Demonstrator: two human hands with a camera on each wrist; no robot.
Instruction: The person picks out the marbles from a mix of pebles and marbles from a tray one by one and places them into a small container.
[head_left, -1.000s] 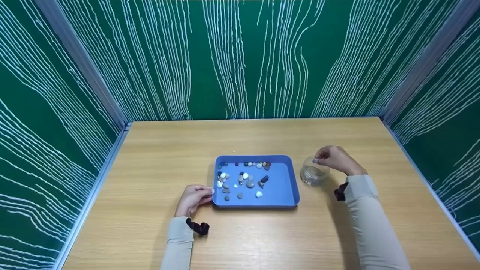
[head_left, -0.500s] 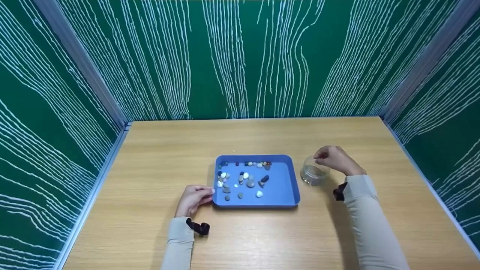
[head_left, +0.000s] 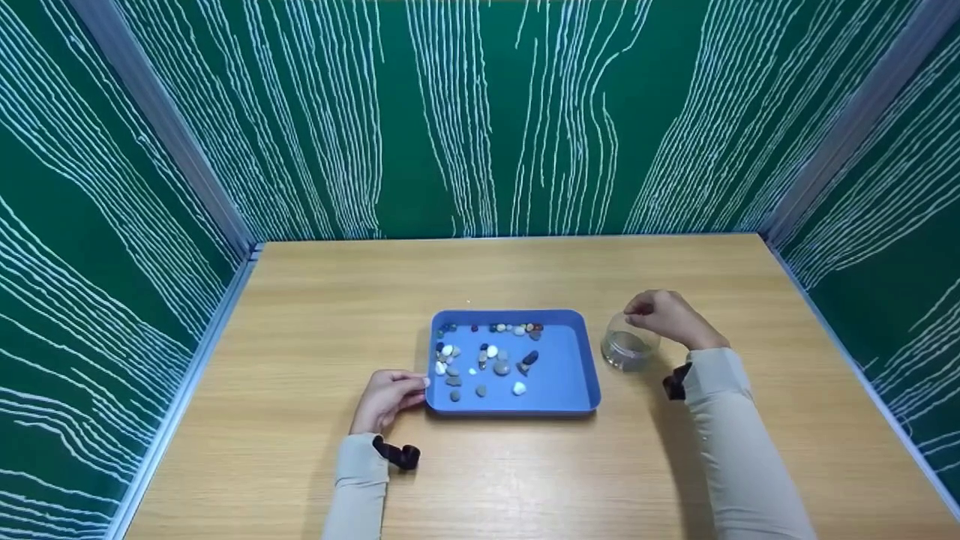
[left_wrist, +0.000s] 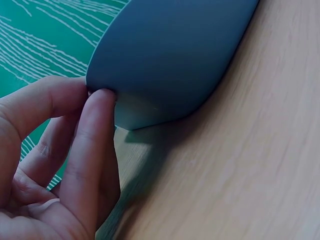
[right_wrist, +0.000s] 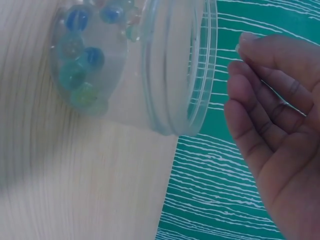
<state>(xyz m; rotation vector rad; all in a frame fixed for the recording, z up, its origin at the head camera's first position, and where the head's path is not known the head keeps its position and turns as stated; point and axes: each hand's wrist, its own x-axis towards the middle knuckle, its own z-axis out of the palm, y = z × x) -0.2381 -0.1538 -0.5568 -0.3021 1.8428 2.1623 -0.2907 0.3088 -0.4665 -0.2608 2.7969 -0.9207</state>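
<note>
A blue tray (head_left: 555, 367) with pebbles and glass marbles inside stands on the table. My left hand (head_left: 388, 401) pinches its left rim between thumb and fingers, as the left wrist view also shows on the tray's wall (left_wrist: 170, 50). To the tray's right is a clear jar (head_left: 626, 351); in the right wrist view blue, green and yellowish marbles (right_wrist: 75, 72) lie in its bottom. My right hand (head_left: 671, 319) is poised over the jar mouth, fingers curled, fingertips apart from the rim (right_wrist: 207, 75). A tiny pale piece (right_wrist: 237, 48) shows between thumb and finger, its kind unclear.
Along the tray's far side runs a line of coloured marbles (head_left: 517, 328). White, grey and dark pebbles (head_left: 500, 367) lie in its left and middle parts. Green walls with white lines (head_left: 450, 120) enclose the wooden table (head_left: 337, 300) at the back and sides.
My right hand shifts very slightly left above the jar, and the pale spot at its fingertips shows less in the head view. The left hand and the tray stay nearly still.
</note>
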